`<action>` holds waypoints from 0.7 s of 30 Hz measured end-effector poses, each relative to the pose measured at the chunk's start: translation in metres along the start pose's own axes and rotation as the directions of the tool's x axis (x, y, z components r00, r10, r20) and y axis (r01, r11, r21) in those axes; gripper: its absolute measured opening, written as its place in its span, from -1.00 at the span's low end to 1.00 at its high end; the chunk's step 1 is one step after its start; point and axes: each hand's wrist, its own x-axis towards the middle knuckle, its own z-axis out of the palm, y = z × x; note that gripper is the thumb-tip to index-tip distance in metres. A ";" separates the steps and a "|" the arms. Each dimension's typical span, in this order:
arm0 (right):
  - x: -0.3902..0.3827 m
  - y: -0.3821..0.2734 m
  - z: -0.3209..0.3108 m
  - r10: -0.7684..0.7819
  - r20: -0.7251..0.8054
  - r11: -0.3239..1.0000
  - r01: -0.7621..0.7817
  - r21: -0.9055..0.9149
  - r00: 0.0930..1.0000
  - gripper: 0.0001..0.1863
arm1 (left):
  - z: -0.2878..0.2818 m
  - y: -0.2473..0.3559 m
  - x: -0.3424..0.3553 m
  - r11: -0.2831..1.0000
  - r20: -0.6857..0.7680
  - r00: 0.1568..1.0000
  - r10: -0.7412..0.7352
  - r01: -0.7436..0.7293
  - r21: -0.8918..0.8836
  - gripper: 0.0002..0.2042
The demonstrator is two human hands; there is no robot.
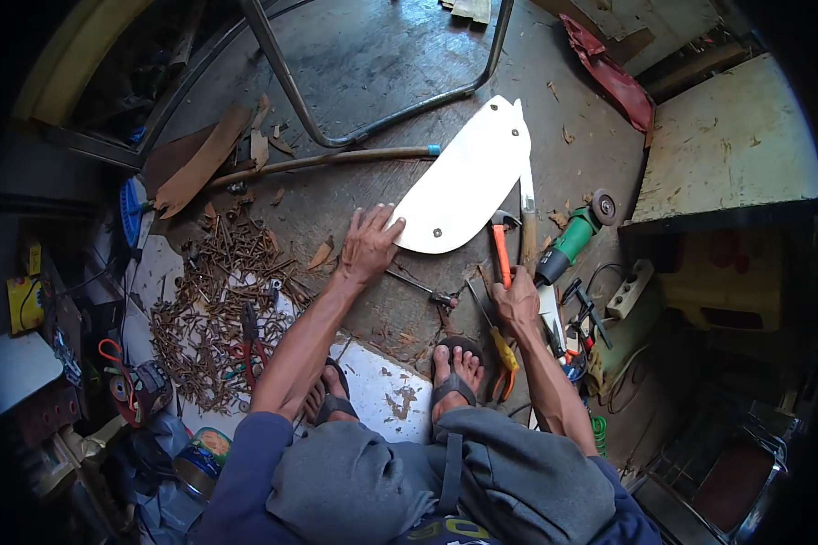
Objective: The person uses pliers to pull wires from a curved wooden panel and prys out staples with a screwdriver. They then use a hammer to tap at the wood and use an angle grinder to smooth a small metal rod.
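- The left hand (369, 245) lies flat on the dusty concrete floor (373, 54), fingers (384, 223) spread, their tips touching the lower curved edge of a white half-moon panel (463, 182).
- The panel is smooth and thin, with one straight edge, one rounded edge and small dark holes near its rim; it lies flat on the floor in front of the person.
- The right hand (516, 300) is closed round a wooden handle (528, 238) that runs up along the panel's straight edge; its fingers wrap the wood.
- Just left of that handle lies a claw hammer (501, 245) with an orange grip and a dark steel head.
- To the right rests a green-bodied angle grinder (570, 241) with a grey disc.
- A heap of rusty brown nails (218, 300) spreads over the floor to the left, with red-handled pliers (250, 341) among them.
- A long wooden stick (327, 161) with a blue tip lies beyond the left hand, near a bent metal tube frame (382, 118).
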 end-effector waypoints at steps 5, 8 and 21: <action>-0.009 0.000 -0.019 0.131 0.001 0.991 -0.130 0.042 0.991 -0.60 | -0.008 0.001 -0.024 0.978 0.057 0.987 -0.152 0.158 -0.136 -0.53; -0.028 -0.003 -0.016 0.162 -0.103 0.981 -0.149 0.123 0.981 -0.67 | 0.008 0.000 -0.028 0.968 -0.023 0.979 -0.202 0.196 -0.156 -0.53; -0.015 -0.101 0.008 -0.469 -0.022 0.883 0.469 0.020 0.883 -0.44 | 0.014 0.007 -0.012 0.987 -0.155 0.975 -0.160 0.154 -0.047 -0.73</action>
